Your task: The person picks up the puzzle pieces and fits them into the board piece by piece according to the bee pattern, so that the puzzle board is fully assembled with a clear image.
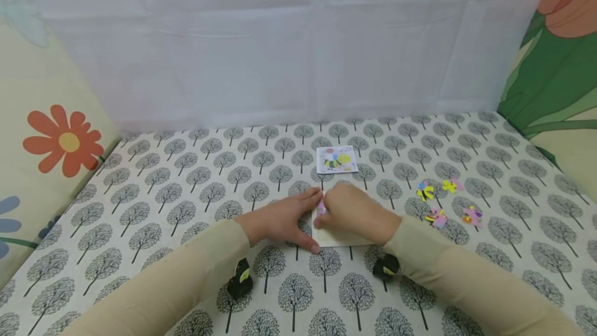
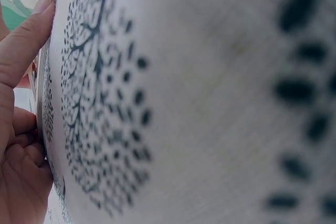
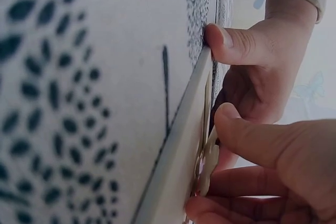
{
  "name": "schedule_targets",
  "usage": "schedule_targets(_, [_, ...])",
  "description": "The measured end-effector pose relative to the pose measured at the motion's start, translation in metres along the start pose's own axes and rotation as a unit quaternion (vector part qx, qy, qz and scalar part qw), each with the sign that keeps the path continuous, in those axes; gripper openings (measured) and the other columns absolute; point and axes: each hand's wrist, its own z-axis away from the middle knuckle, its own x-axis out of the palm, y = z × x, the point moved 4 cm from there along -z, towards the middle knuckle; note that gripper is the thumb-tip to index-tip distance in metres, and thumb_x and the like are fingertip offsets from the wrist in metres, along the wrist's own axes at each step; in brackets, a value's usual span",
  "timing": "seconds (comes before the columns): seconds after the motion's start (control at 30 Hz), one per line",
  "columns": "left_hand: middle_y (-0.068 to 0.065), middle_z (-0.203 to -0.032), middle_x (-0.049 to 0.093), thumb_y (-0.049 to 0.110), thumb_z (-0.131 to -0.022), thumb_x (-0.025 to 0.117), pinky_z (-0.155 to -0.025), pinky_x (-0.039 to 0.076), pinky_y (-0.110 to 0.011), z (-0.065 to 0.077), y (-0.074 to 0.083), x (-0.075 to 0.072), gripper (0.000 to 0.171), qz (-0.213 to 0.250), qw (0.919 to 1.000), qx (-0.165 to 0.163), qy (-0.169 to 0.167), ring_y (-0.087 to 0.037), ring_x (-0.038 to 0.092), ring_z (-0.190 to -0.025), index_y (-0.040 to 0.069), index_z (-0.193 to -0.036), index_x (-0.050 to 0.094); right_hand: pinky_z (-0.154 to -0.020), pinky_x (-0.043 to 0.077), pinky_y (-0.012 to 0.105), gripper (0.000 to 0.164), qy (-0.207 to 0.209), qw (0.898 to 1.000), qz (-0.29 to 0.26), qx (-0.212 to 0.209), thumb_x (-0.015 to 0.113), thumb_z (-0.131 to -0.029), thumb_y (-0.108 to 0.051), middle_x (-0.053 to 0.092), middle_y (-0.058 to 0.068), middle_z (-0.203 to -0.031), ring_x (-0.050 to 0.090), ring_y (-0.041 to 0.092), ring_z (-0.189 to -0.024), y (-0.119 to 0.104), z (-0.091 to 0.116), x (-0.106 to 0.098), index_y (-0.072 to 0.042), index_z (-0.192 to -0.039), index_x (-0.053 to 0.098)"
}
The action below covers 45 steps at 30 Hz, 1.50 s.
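A pale, thin wooden-looking puzzle board [image 1: 342, 237] lies on the cloth in front of me. My left hand [image 1: 284, 219] steadies its left side, the thumb stretched to the near corner and the straight index finger reaching toward the far end. Over the board, my right hand [image 1: 356, 214] pinches a puzzle piece [image 3: 211, 158] between thumb and fingers. The piece stands at the board's surface in the right wrist view; its picture is mostly hidden. Some pink [image 1: 322, 206] shows between the hands. Beyond them lies a picture card [image 1: 337, 159] with a yellow and black bee.
Several loose colourful puzzle pieces [image 1: 437, 218] lie to the right of my right hand. Tree-patterned cloth [image 1: 163, 232] covers the table. A white sheet [image 1: 280, 66] hangs behind it, with flower-painted panels [image 1: 70, 141] at both sides.
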Motion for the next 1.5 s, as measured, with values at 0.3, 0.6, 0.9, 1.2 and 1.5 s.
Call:
schedule_targets(0.3, [-0.001,-0.156,0.002,0.05,-0.064,0.078,-0.115,0.015,-0.039,-0.0002,-0.0008,0.0005,0.113,0.001,1.0,-0.001,-0.003,-0.022,0.01,-0.142,0.012,-0.149,0.014,-0.058,0.048,0.028,0.041,-0.003,1.0,0.02,0.016,0.07,-0.075,-0.048,0.064,0.007,-0.069,0.054,0.016,-0.061,0.0012,-0.0056,0.0041,-0.008,-0.075,0.069])
schedule_targets(0.6, [-0.001,-0.156,0.002,0.051,-0.064,0.078,-0.115,0.015,-0.039,-0.0019,-0.0011,0.0,0.113,-0.004,1.0,0.003,-0.001,-0.023,0.009,-0.142,0.013,-0.149,0.015,-0.073,0.052,0.033,0.037,-0.016,0.997,0.071,-0.011,0.073,-0.073,-0.045,0.069,0.008,-0.079,0.061,0.02,-0.072,-0.0033,-0.0078,0.0045,-0.01,-0.081,0.071])
schedule_targets(0.9, [-0.001,-0.156,0.003,0.051,-0.064,0.079,-0.115,0.015,-0.041,0.0004,-0.0025,-0.0018,0.113,0.002,1.0,0.003,-0.003,-0.024,0.01,-0.142,0.013,-0.149,0.015,-0.072,0.052,0.033,0.035,0.0,0.997,0.065,-0.039,0.072,-0.074,-0.045,0.069,0.007,-0.076,0.062,0.021,-0.071,-0.0051,-0.008,0.0041,-0.01,-0.077,0.07])
schedule_targets(1.2, [-0.001,-0.156,0.003,0.049,-0.063,0.08,-0.115,0.015,-0.043,0.0003,-0.0029,-0.0016,0.112,0.018,0.9998,0.002,-0.002,-0.025,0.011,-0.142,0.015,-0.149,0.016,-0.074,0.053,0.034,0.035,-0.024,0.996,0.082,-0.015,0.072,-0.074,-0.045,0.07,0.007,-0.087,0.061,0.018,-0.073,-0.0067,-0.0094,0.0059,-0.012,-0.086,0.071])
schedule_targets(1.5, [-0.003,-0.156,0.003,0.049,-0.065,0.079,-0.115,0.015,-0.041,-0.0011,-0.001,-0.0011,0.113,0.002,1.0,0.006,-0.006,-0.025,0.01,-0.142,0.01,-0.149,0.014,-0.077,0.049,0.032,0.023,-0.042,0.997,0.06,-0.038,0.073,-0.077,-0.033,0.067,0.005,-0.079,0.058,0.019,-0.076,-0.0009,-0.0047,0.005,-0.011,-0.074,0.07])
